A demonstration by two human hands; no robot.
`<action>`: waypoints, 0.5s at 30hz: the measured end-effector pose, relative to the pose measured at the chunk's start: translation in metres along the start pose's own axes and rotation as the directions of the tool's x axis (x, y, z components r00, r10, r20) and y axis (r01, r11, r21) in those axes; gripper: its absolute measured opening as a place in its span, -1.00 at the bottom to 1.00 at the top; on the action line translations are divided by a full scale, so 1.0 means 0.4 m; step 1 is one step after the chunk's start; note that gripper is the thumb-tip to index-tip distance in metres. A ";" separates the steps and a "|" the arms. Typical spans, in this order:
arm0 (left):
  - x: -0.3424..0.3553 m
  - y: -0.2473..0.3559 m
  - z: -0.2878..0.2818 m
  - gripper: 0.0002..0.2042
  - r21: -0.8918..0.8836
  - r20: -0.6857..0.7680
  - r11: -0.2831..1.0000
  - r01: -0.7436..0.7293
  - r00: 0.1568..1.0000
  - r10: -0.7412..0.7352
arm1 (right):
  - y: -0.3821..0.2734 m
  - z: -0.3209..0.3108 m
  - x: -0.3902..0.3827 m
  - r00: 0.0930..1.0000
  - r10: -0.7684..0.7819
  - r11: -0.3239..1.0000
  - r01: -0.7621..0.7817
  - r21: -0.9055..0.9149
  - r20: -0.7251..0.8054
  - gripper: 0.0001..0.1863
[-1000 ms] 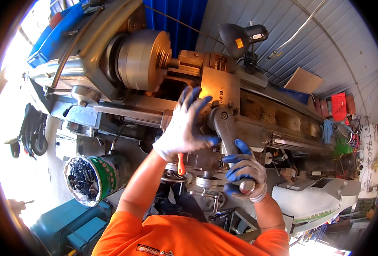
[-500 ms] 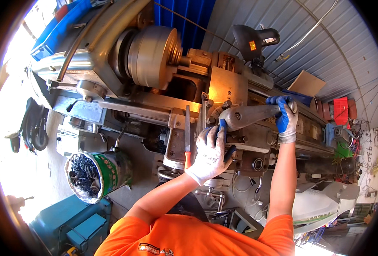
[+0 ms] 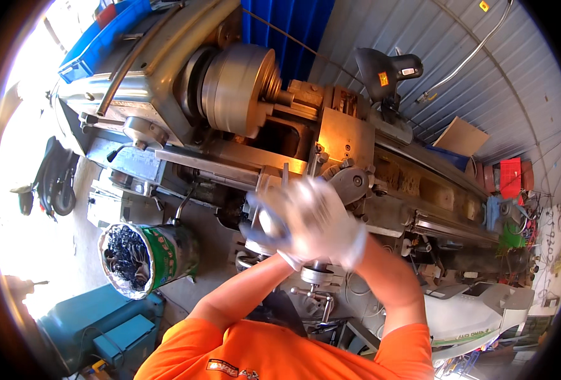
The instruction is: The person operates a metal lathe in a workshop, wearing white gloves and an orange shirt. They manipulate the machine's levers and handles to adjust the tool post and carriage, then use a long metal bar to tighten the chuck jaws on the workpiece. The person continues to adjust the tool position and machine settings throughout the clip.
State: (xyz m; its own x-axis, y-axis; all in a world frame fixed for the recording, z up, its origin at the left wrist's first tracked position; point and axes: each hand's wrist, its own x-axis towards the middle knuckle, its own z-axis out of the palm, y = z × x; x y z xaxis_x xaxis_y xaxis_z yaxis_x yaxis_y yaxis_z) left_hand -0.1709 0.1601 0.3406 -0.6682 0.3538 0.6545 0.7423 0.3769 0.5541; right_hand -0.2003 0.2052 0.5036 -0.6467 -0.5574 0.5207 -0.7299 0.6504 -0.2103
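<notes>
Both my gloved hands are together over the lathe carriage, smeared by motion. My right hand lies in front, its white glove back showing, and appears closed round the tool post lever. The lever's hub shows beside it, and what looks like its pale round end pokes out among blue glove fingers. My left hand is mostly hidden behind the right, only its wrist side plain; its grip is blurred. A file stands out just beyond the hands, its handle covered. The lathe chuck looks blurred, as if turning.
A work lamp stands behind the carriage. On the floor at left is a bucket of dark metal shavings, near a teal box. The lathe bed runs to the right, past a pale fairing.
My right hand has swung from the lever's far right end leftward, across to my left hand, and the lever has turned with it. The view has shifted slightly.
</notes>
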 end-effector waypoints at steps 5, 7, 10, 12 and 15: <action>0.059 0.026 -0.048 -0.33 -0.340 -0.139 0.894 0.291 0.925 -0.354 | 0.258 0.016 0.220 0.752 0.658 0.753 -0.657 -0.041 0.042 -0.54; 0.063 0.023 -0.038 -0.36 -0.333 -0.157 0.908 0.254 0.935 -0.319 | 0.378 -0.030 0.184 0.621 0.783 0.615 -0.781 -0.112 -0.028 -0.53; 0.073 0.020 -0.037 -0.45 -0.232 -0.158 0.954 0.189 0.961 -0.229 | 0.447 -0.141 0.068 0.449 0.868 0.410 -0.889 -0.202 -0.212 -0.42; 0.074 0.021 -0.042 -0.45 -0.219 -0.130 0.949 0.227 0.957 -0.259 | 0.450 -0.197 -0.071 0.348 0.846 0.272 -0.933 -0.234 -0.403 -0.37; 0.063 0.005 -0.057 -0.43 -0.198 -0.125 0.948 0.251 0.953 -0.278 | 0.286 -0.255 -0.321 0.380 0.798 0.355 -0.924 -0.143 -0.469 -0.67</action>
State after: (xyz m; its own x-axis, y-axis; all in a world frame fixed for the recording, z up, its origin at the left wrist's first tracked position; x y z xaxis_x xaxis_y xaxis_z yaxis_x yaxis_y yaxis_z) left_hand -0.1851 0.1501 0.3699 -0.8364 0.1257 0.5335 0.5460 0.2760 0.7910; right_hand -0.1784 0.4039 0.4969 -0.7240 0.5490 0.4176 0.3696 0.8199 -0.4371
